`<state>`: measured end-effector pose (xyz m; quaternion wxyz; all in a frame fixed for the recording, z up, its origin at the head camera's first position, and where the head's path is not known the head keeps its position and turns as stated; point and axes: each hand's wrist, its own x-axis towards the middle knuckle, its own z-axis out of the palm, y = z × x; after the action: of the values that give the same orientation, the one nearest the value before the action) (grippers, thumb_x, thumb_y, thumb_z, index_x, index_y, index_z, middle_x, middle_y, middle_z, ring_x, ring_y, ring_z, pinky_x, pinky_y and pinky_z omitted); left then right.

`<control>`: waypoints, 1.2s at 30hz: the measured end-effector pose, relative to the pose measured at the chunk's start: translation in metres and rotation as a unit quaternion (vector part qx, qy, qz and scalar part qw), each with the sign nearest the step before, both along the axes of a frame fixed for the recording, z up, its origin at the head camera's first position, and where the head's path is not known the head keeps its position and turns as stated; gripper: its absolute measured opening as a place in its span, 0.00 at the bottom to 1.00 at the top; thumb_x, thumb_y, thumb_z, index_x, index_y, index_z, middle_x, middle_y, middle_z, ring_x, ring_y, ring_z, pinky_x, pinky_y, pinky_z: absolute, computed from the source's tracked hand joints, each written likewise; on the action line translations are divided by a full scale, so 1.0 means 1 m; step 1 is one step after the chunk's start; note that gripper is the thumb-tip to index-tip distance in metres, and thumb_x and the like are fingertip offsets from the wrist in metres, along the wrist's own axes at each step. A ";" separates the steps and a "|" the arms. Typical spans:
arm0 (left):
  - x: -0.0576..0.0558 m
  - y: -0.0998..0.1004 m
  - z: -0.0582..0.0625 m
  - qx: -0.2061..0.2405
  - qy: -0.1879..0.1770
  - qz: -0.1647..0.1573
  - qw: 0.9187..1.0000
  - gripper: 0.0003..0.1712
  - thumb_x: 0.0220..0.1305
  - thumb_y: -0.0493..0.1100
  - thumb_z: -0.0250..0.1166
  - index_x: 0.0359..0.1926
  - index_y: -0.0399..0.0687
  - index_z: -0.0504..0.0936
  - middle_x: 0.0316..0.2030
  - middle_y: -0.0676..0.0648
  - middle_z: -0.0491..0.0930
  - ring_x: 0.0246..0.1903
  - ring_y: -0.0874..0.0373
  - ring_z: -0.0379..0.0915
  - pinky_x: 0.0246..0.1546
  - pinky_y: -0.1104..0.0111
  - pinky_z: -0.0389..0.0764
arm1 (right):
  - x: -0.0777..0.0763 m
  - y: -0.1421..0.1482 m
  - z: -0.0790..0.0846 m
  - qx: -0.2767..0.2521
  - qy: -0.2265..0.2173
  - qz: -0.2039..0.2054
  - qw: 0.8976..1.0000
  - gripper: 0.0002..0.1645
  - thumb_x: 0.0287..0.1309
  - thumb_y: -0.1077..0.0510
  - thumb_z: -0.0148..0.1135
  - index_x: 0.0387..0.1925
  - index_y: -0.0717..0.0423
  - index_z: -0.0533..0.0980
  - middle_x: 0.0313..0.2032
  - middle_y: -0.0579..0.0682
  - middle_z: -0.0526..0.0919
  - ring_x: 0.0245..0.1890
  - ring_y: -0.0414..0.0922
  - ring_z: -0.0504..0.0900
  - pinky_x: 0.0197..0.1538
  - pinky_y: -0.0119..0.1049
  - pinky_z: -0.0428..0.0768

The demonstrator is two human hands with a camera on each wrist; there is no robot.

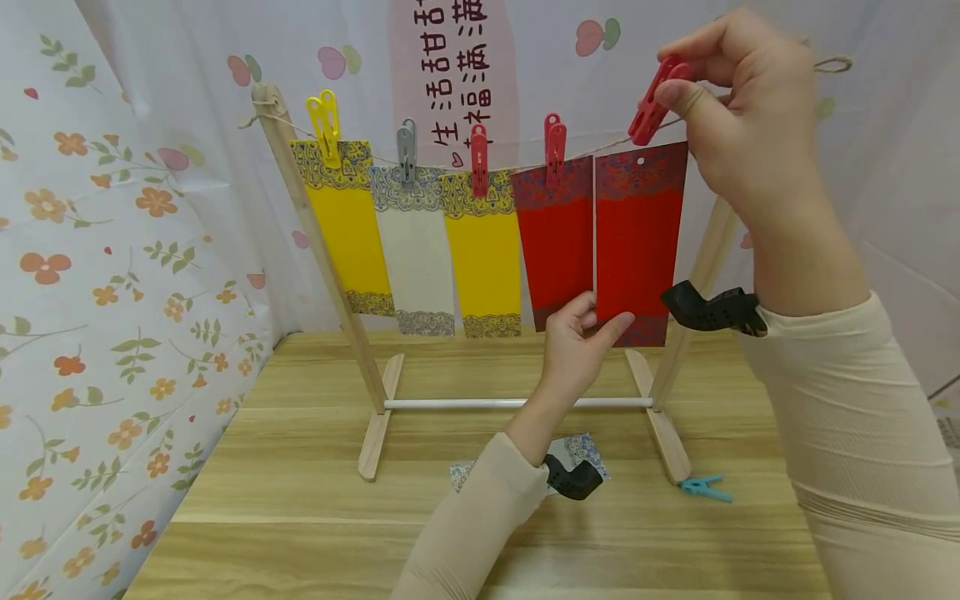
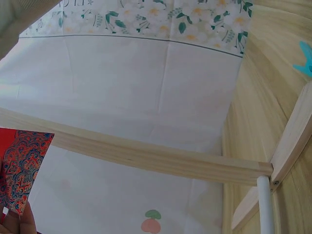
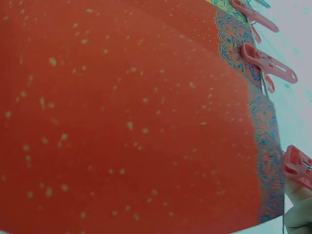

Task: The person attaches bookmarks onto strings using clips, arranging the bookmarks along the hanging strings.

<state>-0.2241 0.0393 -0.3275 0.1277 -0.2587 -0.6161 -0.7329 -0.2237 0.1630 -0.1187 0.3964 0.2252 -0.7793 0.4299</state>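
Observation:
In the head view my left hand point(image 1: 573, 346) pinches the lower edge of a red paper card point(image 1: 637, 250), thumb in front. The card has patterned borders and a small hole near its top. Above it, my right hand point(image 1: 772, 125) holds a red clothespin point(image 1: 660, 100) between thumb and fingers, its tip by the twine point(image 1: 615, 143). Whether that clothespin bites the card cannot be told. Beside it a second red card point(image 1: 555, 242) hangs from another red clothespin point(image 1: 555, 150). The right wrist view has the held card point(image 3: 136, 126) close up, the clothespin point(image 3: 298, 165) at its top edge.
Further left hang a yellow card point(image 1: 483, 258), a white card point(image 1: 416, 258) and another yellow card point(image 1: 348, 242). A wooden stand point(image 1: 315, 225) with a white crossbar point(image 1: 457, 403) carries the twine. A blue clothespin point(image 1: 705, 487) and a patterned card point(image 1: 588, 454) lie on the table point(image 1: 300, 517).

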 end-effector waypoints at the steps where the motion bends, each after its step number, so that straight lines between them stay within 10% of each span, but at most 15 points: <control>1: 0.000 0.000 0.000 0.001 0.000 0.002 1.000 0.14 0.64 0.32 0.66 0.49 0.30 0.80 0.43 0.29 0.84 0.32 0.74 0.77 0.31 0.80 0.77 | 0.001 0.000 0.000 0.003 -0.003 -0.002 1.000 0.15 0.65 0.56 0.61 0.53 0.52 0.81 0.37 0.28 0.84 0.34 0.34 0.79 0.33 0.21 0.74; 6: -0.001 -0.001 -0.001 0.000 -0.001 0.016 1.000 0.13 0.64 0.33 0.67 0.48 0.31 0.80 0.42 0.30 0.85 0.33 0.74 0.77 0.33 0.79 0.79 | 0.003 0.001 -0.003 -0.002 -0.002 0.008 1.000 0.15 0.64 0.58 0.63 0.51 0.53 0.81 0.35 0.26 0.82 0.24 0.33 0.75 0.29 0.21 0.71; 14: -0.002 -0.003 -0.004 -0.010 0.001 0.019 1.000 0.13 0.63 0.34 0.67 0.47 0.31 0.81 0.41 0.30 0.85 0.31 0.73 0.76 0.31 0.80 0.77 | 0.004 0.001 -0.006 0.008 -0.007 -0.021 1.000 0.16 0.65 0.54 0.61 0.53 0.52 0.81 0.38 0.28 0.84 0.39 0.29 0.80 0.38 0.21 0.75; 31: -0.005 -0.005 -0.006 -0.004 0.018 0.031 0.999 0.11 0.64 0.33 0.67 0.44 0.29 0.80 0.38 0.28 0.85 0.26 0.71 0.73 0.27 0.79 0.74 | 0.007 0.001 -0.007 0.045 -0.016 -0.009 0.999 0.14 0.65 0.60 0.62 0.51 0.59 0.80 0.33 0.26 0.81 0.17 0.30 0.71 0.27 0.19 0.71; 36: -0.005 -0.006 -0.007 -0.010 0.021 0.030 0.999 0.11 0.64 0.33 0.66 0.44 0.30 0.80 0.38 0.28 0.85 0.25 0.72 0.71 0.25 0.80 0.73 | 0.009 0.000 -0.007 0.065 -0.032 -0.020 0.997 0.16 0.66 0.58 0.60 0.52 0.59 0.80 0.37 0.31 0.82 0.30 0.31 0.77 0.36 0.17 0.76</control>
<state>-0.2287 0.0330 -0.3342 0.1597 -0.2569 -0.6281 -0.7169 -0.2151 0.1626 -0.1257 0.3645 0.2206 -0.8222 0.3776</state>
